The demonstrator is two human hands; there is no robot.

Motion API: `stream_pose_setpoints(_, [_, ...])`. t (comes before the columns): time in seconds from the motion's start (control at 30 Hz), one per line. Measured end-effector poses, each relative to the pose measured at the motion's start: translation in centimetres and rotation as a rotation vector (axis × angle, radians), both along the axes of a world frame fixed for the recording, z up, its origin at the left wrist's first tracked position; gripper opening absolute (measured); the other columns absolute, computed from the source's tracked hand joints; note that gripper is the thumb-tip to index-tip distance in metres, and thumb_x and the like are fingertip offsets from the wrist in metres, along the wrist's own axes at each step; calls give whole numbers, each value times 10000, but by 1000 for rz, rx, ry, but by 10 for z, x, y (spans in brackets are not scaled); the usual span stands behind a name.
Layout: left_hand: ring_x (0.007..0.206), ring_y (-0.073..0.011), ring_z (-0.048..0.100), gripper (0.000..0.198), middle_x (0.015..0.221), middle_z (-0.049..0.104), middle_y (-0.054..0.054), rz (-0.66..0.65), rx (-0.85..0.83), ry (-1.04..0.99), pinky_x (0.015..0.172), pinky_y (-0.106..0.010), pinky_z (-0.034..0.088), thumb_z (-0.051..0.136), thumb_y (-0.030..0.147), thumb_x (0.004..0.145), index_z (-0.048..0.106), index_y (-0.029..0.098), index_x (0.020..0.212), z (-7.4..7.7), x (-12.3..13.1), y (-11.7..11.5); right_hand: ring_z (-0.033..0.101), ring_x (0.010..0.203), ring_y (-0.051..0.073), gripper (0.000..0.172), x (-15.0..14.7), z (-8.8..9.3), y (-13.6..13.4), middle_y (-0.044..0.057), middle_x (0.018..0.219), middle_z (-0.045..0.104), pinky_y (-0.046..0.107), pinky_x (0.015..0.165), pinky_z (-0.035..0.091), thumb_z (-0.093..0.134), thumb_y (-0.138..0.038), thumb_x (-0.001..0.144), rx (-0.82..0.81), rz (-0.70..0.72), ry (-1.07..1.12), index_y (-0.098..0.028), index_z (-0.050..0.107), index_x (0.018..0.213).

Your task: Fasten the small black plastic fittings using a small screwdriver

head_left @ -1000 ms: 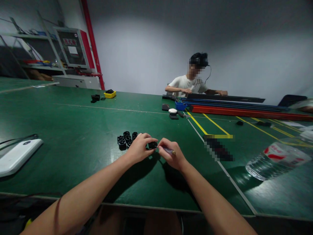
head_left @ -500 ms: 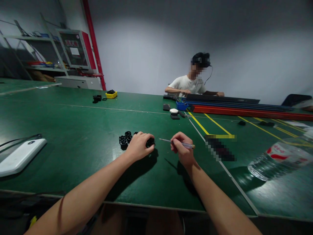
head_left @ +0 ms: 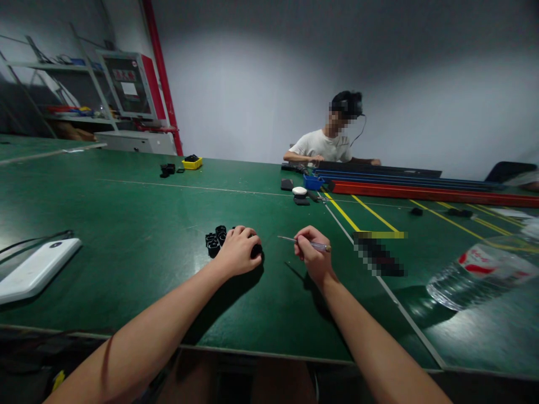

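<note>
The hands have parted since a second ago: the right hand (head_left: 314, 259) has drawn the screwdriver (head_left: 304, 242) away from the part (head_left: 256, 251), which the left hand (head_left: 238, 251) has lowered onto the matte green table (head_left: 126, 224). The left fingers curl closed over this small, chunky black plastic part, just right of a pile (head_left: 215, 239) of similar ring-shaped pieces. The right fingers pinch the slim screwdriver, its thin metal shaft pointing left and its clear handle right. A crinkled clear bottle (head_left: 480, 270) lies well to the right.
</note>
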State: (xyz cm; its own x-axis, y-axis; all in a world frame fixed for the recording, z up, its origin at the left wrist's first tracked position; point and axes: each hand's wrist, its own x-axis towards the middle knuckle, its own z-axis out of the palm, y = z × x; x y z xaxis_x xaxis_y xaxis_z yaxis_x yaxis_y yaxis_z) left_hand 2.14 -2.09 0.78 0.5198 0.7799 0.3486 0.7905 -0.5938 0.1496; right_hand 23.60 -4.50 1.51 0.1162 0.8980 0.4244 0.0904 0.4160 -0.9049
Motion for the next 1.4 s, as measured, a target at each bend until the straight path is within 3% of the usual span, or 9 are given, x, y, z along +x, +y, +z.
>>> stream_pose_setpoints(0.2, [1166, -331, 467, 238, 1188, 625, -95, 13, -15, -3, 982, -497, 376, 631, 305, 785, 657, 234, 1011, -1, 1, 0, 423, 406, 98, 127, 1, 0, 1, -45, 482, 518, 219, 400, 322, 588, -293, 773, -7, -1, -9, -197, 548, 701])
stream_pose_setpoints(0.4, [1176, -326, 465, 202, 1199, 622, -86, 8, -4, -4, 983, -499, 371, 614, 392, 847, 663, 241, 971, -1, 1, 1, 428, 407, 98, 127, 1, 1, 1, -44, 481, 519, 221, 404, 329, 588, -294, 772, -10, -12, -15, -196, 548, 702])
stream_pose_setpoints(0.6, [1154, -328, 475, 134, 1180, 628, -96, 46, -3, 4, 961, -494, 386, 608, 288, 824, 655, 230, 935, 0, 0, 2, 424, 405, 96, 131, 2, 0, 2, -46, 481, 516, 218, 398, 322, 590, -301, 772, -9, -8, -4, -197, 546, 706])
stream_pose_setpoints(0.93, [1203, -353, 467, 481, 1268, 600, -136, 109, 22, -12, 992, -498, 373, 634, 318, 776, 551, 228, 1241, 1, -6, 7, 435, 413, 97, 125, 3, -2, 4, -44, 483, 521, 213, 399, 326, 589, -291, 776, -6, -34, -5, -196, 550, 705])
stream_pose_setpoints(1.13, [1249, -366, 448, 632, 1335, 568, -154, 115, 35, -5, 1028, -510, 353, 641, 457, 786, 497, 200, 1345, 4, -12, 10, 431, 409, 93, 120, 5, 0, 5, -48, 478, 518, 210, 396, 317, 596, -289, 763, 1, -60, 52, -193, 553, 704])
stream_pose_setpoints(1.4, [1226, -367, 491, 556, 1381, 558, -138, 170, 14, 52, 998, -513, 378, 477, 603, 905, 584, 224, 1298, 10, -9, 18, 400, 373, 85, 82, 10, -7, 16, -63, 441, 503, 203, 371, 285, 574, -259, 740, 20, -133, 135, -197, 548, 693])
